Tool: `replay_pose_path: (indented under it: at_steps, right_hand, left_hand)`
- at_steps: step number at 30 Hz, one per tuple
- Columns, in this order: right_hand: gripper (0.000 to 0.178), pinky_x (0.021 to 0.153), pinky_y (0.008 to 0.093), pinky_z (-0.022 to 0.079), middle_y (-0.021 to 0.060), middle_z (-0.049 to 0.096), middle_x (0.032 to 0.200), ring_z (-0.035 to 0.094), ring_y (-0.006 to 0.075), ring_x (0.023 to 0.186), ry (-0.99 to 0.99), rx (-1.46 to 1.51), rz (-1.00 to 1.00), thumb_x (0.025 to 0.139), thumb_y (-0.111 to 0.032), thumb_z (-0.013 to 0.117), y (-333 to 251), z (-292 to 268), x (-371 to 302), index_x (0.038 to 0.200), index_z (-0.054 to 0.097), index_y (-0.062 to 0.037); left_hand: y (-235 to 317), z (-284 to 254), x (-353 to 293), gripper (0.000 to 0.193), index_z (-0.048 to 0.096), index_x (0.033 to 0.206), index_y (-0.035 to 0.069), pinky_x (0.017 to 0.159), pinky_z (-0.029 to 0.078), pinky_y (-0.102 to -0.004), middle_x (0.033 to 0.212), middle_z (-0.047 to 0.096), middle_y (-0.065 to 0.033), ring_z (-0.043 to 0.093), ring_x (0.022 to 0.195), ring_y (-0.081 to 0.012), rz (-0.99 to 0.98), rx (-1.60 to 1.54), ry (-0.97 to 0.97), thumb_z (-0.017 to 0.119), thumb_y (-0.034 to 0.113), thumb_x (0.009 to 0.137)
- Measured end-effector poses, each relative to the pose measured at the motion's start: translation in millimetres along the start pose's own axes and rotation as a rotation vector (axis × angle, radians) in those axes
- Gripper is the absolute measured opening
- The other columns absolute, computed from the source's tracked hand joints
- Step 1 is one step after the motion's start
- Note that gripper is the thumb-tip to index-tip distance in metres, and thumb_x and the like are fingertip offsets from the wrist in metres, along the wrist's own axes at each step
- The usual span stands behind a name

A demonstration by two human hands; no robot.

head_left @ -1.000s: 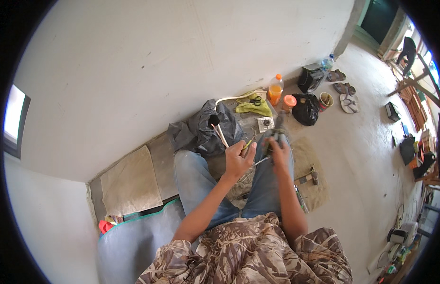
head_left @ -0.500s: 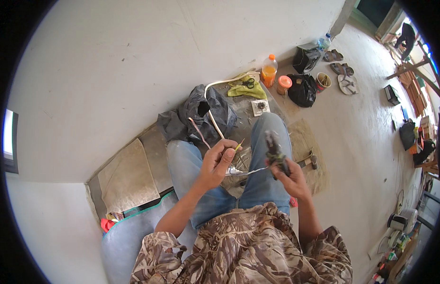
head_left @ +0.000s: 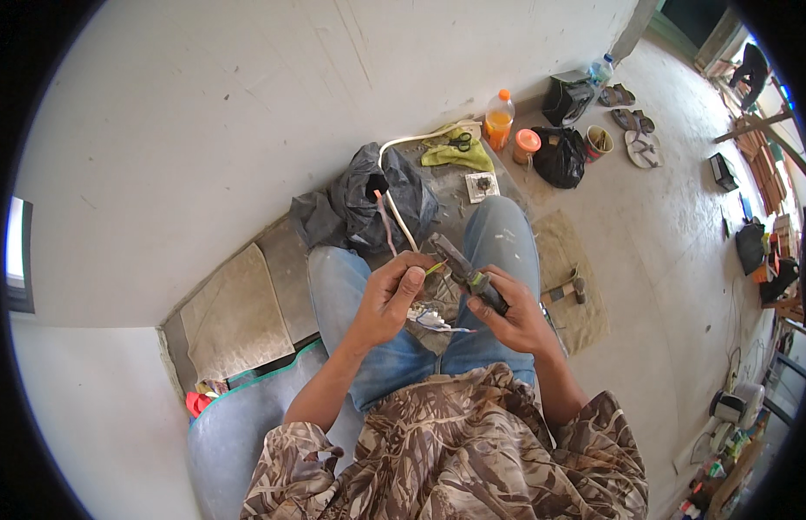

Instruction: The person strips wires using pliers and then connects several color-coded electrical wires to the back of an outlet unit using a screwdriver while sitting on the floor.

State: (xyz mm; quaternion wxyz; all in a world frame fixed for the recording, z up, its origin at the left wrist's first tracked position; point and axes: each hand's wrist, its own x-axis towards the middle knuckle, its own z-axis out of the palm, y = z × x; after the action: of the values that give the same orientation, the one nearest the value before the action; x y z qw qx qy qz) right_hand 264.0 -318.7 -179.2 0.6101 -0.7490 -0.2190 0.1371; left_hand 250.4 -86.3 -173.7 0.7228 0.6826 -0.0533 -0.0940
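I sit with my knees in blue jeans, both hands raised over my lap. My left hand [head_left: 390,295] pinches the end of a white cable [head_left: 401,227] that runs up toward the wall, with thin coloured wires showing at its tip. My right hand [head_left: 511,314] grips a pair of pliers [head_left: 465,270] whose jaws point up-left at that cable end. The two hands are almost touching. A loose bundle of stripped wire [head_left: 433,319] lies on my lap just below them.
A black plastic bag [head_left: 368,204] lies by the wall. Beyond it are a green cloth with scissors [head_left: 459,149], an orange drink bottle [head_left: 499,117], an orange-lidded jar [head_left: 526,145], a black pouch [head_left: 561,158], a cup [head_left: 597,141] and sandals [head_left: 639,147]. A hammer [head_left: 566,288] rests on a mat right.
My hands have drawn closer to my body and to each other. The pliers' jaws now sit at the cable end held in my left hand.
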Motion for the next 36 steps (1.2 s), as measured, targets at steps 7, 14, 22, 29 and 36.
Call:
replay_pose_path:
  at_steps: [7, 14, 22, 29, 36]
  right_hand:
    - [0.024, 0.08, 0.0409, 0.047, 0.0206, 0.06, 0.102, 0.06, 0.0381, 0.092, 0.011, 0.021, -0.021, 0.089, -0.01, 0.065, 3, 8, -2, 0.107, 0.06, 0.0051]
    - [0.014, 0.067, 0.0374, 0.045, 0.0157, 0.058, 0.089, 0.058, 0.0312, 0.076, 0.084, 0.036, -0.014, 0.088, -0.006, 0.067, 6, 18, 2, 0.097, 0.062, 0.0043]
    - [0.013, 0.061, 0.0335, 0.045, 0.0104, 0.058, 0.075, 0.056, 0.0218, 0.065, 0.255, -0.088, -0.07, 0.088, -0.006, 0.069, 15, 32, 5, 0.094, 0.062, 0.0037]
    - [0.018, 0.058, 0.0278, 0.046, 0.0014, 0.058, 0.069, 0.056, 0.0107, 0.064, 0.352, 0.677, 0.317, 0.097, -0.019, 0.063, 27, 45, 10, 0.094, 0.062, -0.0012]
    - [0.021, 0.06, 0.0273, 0.047, 0.0053, 0.062, 0.076, 0.057, 0.0101, 0.067, 0.251, 0.243, 0.153, 0.091, -0.015, 0.069, 5, -2, 41, 0.097, 0.063, 0.0041]
  left_hand:
    - [10, 6, -1, 0.038, 0.061, 0.114, -0.001, 0.06, 0.034, -0.0211, 0.081, 0.055, 0.0033, 0.041, 0.07, -0.0027, 0.024, 0.054, 0.005, 0.052, 0.034, 0.103]
    - [16, 7, -3, 0.039, 0.06, 0.116, -0.001, 0.062, 0.035, -0.0199, 0.085, 0.058, 0.0021, 0.045, 0.073, -0.0029, 0.029, 0.074, -0.009, 0.054, 0.035, 0.102]
    - [17, 8, 0, 0.037, 0.062, 0.115, -0.002, 0.067, 0.04, -0.0217, 0.089, 0.06, 0.0001, 0.049, 0.077, -0.0051, 0.008, 0.077, -0.006, 0.053, 0.032, 0.103]
    - [12, 9, 9, 0.036, 0.064, 0.113, 0.003, 0.06, 0.038, -0.0205, 0.074, 0.053, 0.0041, 0.046, 0.067, -0.0037, 0.085, 0.042, 0.008, 0.053, 0.035, 0.103]
    - [11, 10, -5, 0.033, 0.066, 0.114, 0.003, 0.057, 0.031, -0.0229, 0.071, 0.047, 0.0057, 0.038, 0.065, -0.0033, 0.008, 0.05, -0.059, 0.053, 0.031, 0.103]
